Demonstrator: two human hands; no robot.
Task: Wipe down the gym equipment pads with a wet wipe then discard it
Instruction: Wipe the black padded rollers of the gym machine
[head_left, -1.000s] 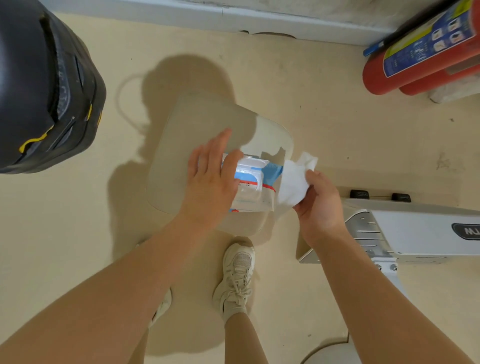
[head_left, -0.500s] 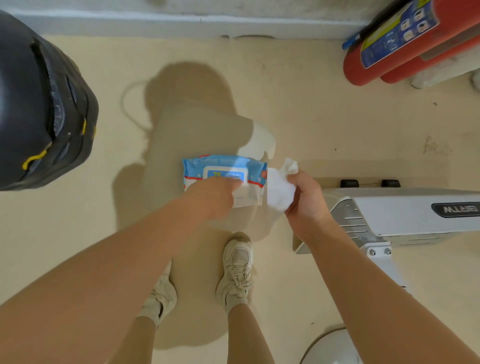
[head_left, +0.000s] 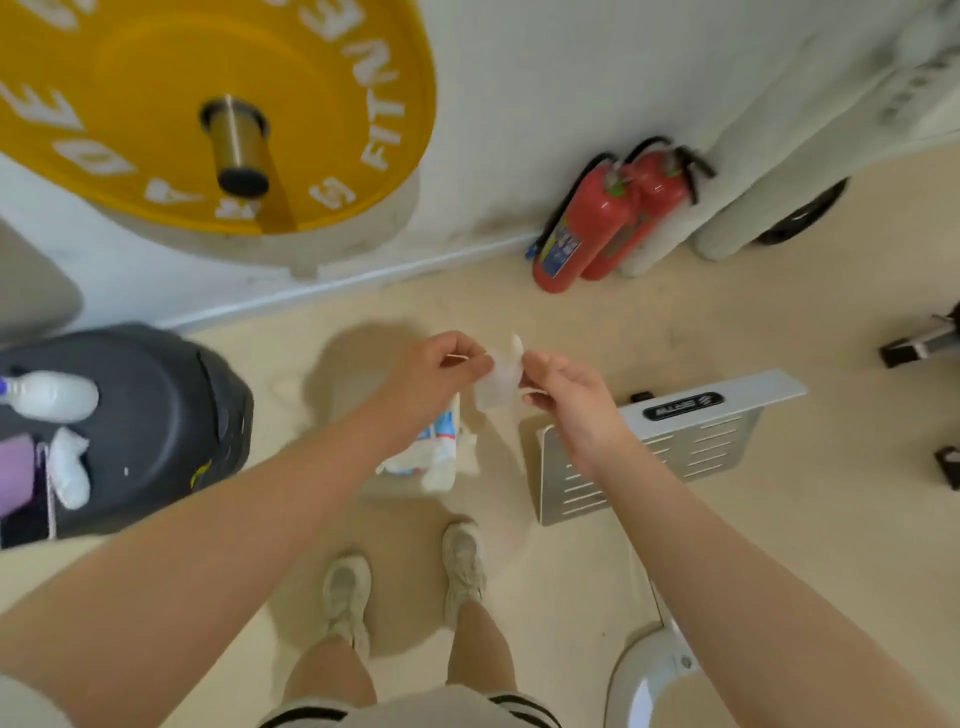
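A yellow plate (head_left: 208, 104) hangs on the wall above a black pad (head_left: 156, 415) at the left; two extinguishers (head_left: 597, 223) stand by the skirting. A white machine housing (head_left: 675, 441) sits on the floor to the right. Below the forearms a wipe pack (head_left: 436, 447) shows, how it is held or resting I cannot tell. In front of the chest both hands pinch the wipe (head_left: 498, 384) by opposite edges, left hand (head_left: 441, 369) and right hand (head_left: 566, 395), fingers curled. The step looks like spreading it: pull the edges apart gently so it opens flat without tearing, then carry it to the pad
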